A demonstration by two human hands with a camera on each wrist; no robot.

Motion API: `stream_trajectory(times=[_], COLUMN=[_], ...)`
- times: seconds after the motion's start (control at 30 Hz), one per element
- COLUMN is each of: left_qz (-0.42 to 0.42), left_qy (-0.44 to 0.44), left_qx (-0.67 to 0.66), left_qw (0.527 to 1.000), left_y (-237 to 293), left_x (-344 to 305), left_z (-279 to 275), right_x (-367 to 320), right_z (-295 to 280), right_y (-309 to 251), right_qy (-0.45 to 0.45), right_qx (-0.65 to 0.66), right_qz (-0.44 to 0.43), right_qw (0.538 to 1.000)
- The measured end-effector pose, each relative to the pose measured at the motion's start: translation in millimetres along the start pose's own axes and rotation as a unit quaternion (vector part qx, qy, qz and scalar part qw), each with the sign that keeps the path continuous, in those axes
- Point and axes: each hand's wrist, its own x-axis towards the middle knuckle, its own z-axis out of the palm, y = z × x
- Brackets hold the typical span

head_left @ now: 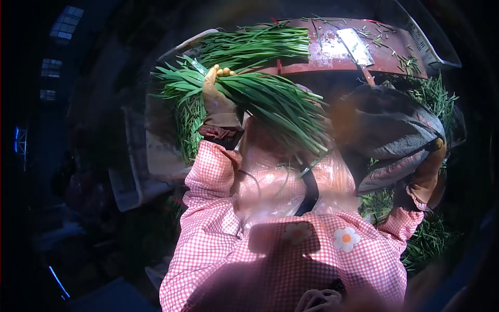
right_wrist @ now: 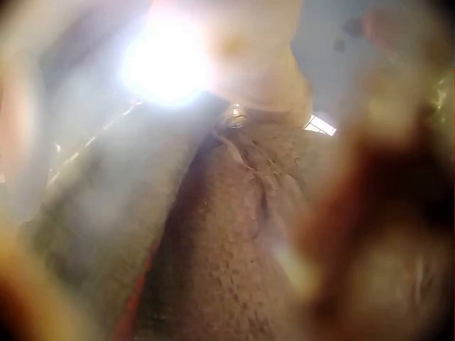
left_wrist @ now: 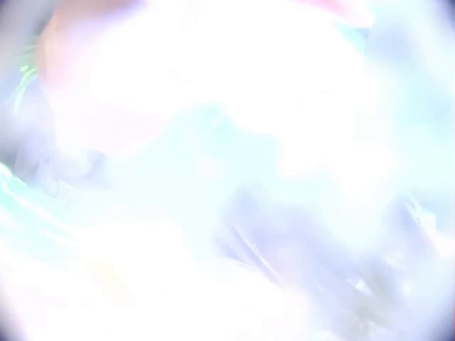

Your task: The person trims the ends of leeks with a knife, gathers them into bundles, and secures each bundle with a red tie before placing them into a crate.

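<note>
My left hand (head_left: 215, 99), in a tan glove, grips a bunch of garlic chives (head_left: 280, 106) near its leafy end. The cut stalks of the bunch point right, over my plastic-covered lap. Out to the right, my gloved right hand (head_left: 431, 169) holds the edge of a grey cloth (head_left: 395, 135), which hangs in folds. In the right wrist view, the fingers (right_wrist: 263, 78) pinch the top of the cloth (right_wrist: 220, 234). Glare washes out the left wrist view.
A reddish board (head_left: 332, 54) lies ahead, bearing another pile of chives (head_left: 254, 44), scattered stalk bits and a cleaver (head_left: 356, 47). Plastic crates (head_left: 423, 39) stand behind and at the left. Loose greens (head_left: 434, 239) lie at the right.
</note>
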Motion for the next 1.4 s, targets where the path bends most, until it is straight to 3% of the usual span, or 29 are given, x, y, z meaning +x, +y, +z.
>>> stream_trajectory(times=[0.03, 0.07, 0.17, 0.2, 0.3, 0.37, 0.4, 0.43, 0.47, 0.6, 0.7, 0.77, 0.83, 0.87, 0.9, 0.97, 1.0, 1.07, 1.1, 1.13, 1.2, 1.23, 1.27, 1.3, 1.4], left_qz=[-0.029, -0.056, 0.057, 0.108, 0.081, 0.033, 0.009, 0.046, 0.007, 0.014, 0.012, -0.017, -0.036, -0.034, -0.031, -0.038, -0.044, -0.031, -0.021, -0.011, -0.048, -0.05, -0.051, -0.038, -0.046], left_qy=[0.038, 0.074, 0.103, 0.107, 0.124, 0.118, 0.114, 0.137, 0.081, 0.097, 0.115, 0.1, 0.016, -0.036, -0.085, 0.036, 0.093, 0.106, 0.131, 0.157, 0.179, 0.203, 0.231, 0.203, 0.235], left_qx=[0.0, -0.002, 0.075, 0.124, 0.063, 0.004, -0.024, 0.006, -0.037, -0.072, -0.112, -0.112, -0.161, -0.186, -0.21, -0.166, -0.139, -0.097, -0.068, -0.038, -0.062, -0.04, -0.021, -0.026, -0.005], left_qw=[0.999, 0.996, 0.99, 0.981, 0.987, 0.992, 0.993, 0.989, 0.996, 0.993, 0.987, 0.989, 0.986, 0.981, 0.974, 0.985, 0.985, 0.989, 0.989, 0.987, 0.981, 0.977, 0.971, 0.978, 0.971], left_y=[-7.0, -13.2, -24.9, -28.3, -36.7, -35.7, -34.8, -36.1, -32.3, -37.7, -41.5, -39.3, -41.3, -47.4, -47.1, -37.5, -31.8, -34.2, -34.1, -34.1, -35.9, -36.3, -37.0, -33.7, -33.5], left_x=[6.2, 10.7, 2.0, -5.8, 6.2, 12.6, 14.1, 5.2, 9.1, 16.5, 15.8, 21.5, 33.8, 43.1, 40.4, 25.1, 18.7, 18.0, 15.4, 13.3, 24.7, 32.4, 35.1, 21.9, 21.8], left_z=[-5.4, -11.5, -24.1, -23.9, -58.2, -69.8, -74.1, -60.4, -69.2, -72.4, -71.8, -75.9, -90.7, -104.5, -104.1, -81.2, -68.8, -69.7, -63.4, -60.4, -74.5, -75.6, -77.3, -69.2, -60.0], right_x=[0.9, 0.8, -1.9, -1.1, -5.8, -19.4, -25.7, -30.2, -34.5, -36.1, -34.9, -28.2, -24.9, -28.0, -30.0, -28.2, -25.8, -37.4, -34.0, -32.7, -46.4, -47.7, -45.4, -48.5, -39.8], right_z=[-11.9, -1.7, 46.7, 62.1, 126.4, 187.8, 217.0, 230.4, 238.7, 227.9, 192.0, 105.3, 98.7, 120.3, 112.2, 116.3, 119.9, 158.8, 181.1, 202.2, 243.3, 235.2, 228.5, 219.7, 163.8], right_y=[3.7, 0.6, -16.2, -13.5, 16.8, 63.3, 85.6, 106.8, 115.5, 115.5, 155.4, 230.9, 188.1, 117.8, 106.5, 77.5, 72.5, 70.4, 93.2, 115.1, 103.5, 116.2, 111.5, 104.9, 134.7], right_qy=[0.044, 0.033, 0.038, -0.003, -0.13, -0.203, -0.225, -0.259, -0.291, -0.248, -0.206, -0.202, -0.164, -0.126, -0.079, -0.02, -0.04, -0.113, -0.172, -0.226, -0.324, -0.315, -0.311, -0.309, -0.326], right_qx=[-0.029, -0.01, 0.046, 0.034, -0.046, -0.239, -0.372, -0.445, -0.515, -0.585, -0.632, -0.596, -0.62, -0.646, -0.626, -0.545, -0.456, -0.337, -0.433, -0.514, -0.607, -0.615, -0.619, -0.623, -0.651], right_qz=[0.036, 0.01, -0.03, -0.025, -0.029, -0.177, -0.308, -0.298, -0.284, -0.249, -0.228, -0.174, 0.008, 0.163, 0.126, 0.099, 0.109, -0.021, -0.153, -0.278, -0.232, -0.265, -0.241, -0.211, -0.149], right_qw=[0.998, 0.999, 0.998, 0.999, 0.99, 0.933, 0.846, 0.804, 0.755, 0.731, 0.711, 0.757, 0.767, 0.735, 0.765, 0.832, 0.883, 0.935, 0.872, 0.779, 0.687, 0.673, 0.68, 0.687, 0.669])
